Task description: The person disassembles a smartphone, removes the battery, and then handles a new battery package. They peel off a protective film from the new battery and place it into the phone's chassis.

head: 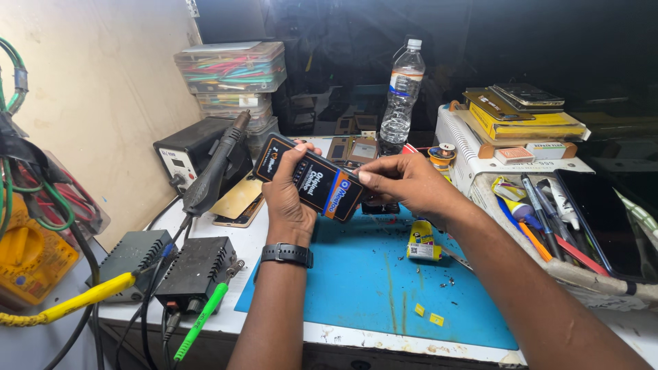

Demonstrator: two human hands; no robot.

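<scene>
Gripping a flat black box [310, 179] in your left hand [288, 199], your right hand [404, 181] pinches its still-closed end flap; nothing is out yet.

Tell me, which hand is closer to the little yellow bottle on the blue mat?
The right hand. It is just above the yellow bottle. The left hand is farther off to the side, holding the black box.
</scene>
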